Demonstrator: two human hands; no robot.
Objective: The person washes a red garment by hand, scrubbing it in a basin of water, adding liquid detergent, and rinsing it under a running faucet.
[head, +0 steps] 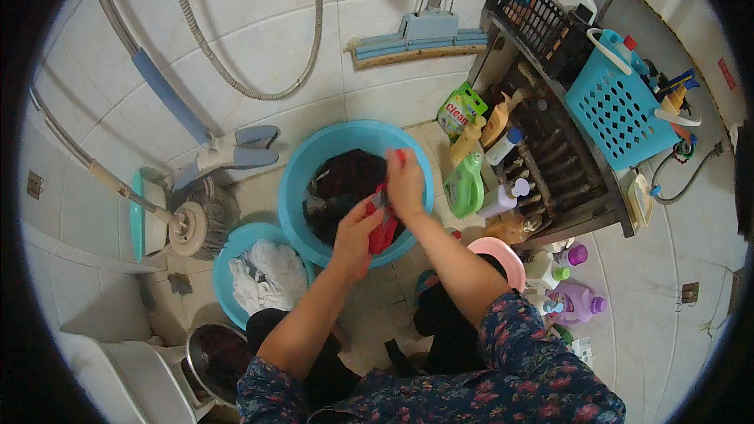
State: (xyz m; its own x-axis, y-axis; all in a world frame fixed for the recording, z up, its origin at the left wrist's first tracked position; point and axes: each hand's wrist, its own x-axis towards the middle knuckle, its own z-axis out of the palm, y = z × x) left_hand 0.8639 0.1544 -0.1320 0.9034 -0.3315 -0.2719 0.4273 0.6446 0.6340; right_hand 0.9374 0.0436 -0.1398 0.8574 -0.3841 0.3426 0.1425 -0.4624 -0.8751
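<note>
Both my hands grip a wet-looking red cloth (384, 234) above the right side of a large light-blue plastic basin (293, 171). My left hand (354, 235) is closed on its lower part, and some of the cloth hangs below the fingers. A little higher and to the right, my right hand (405, 185) is closed on the upper part; it is slightly blurred. A greyish patch shows on the cloth between the hands. Dark fabric (347, 179) lies in liquid inside the basin, partly hidden by my hands and forearms.
A smaller blue basin (224, 274) with white cloths (274, 277) touches the large one at lower left. Mops (197, 229) lean on the left. Detergent bottles (465, 185), a pink basin (511, 259) and a dark rack (565, 159) stand right. A metal bowl (191, 359) is at lower left.
</note>
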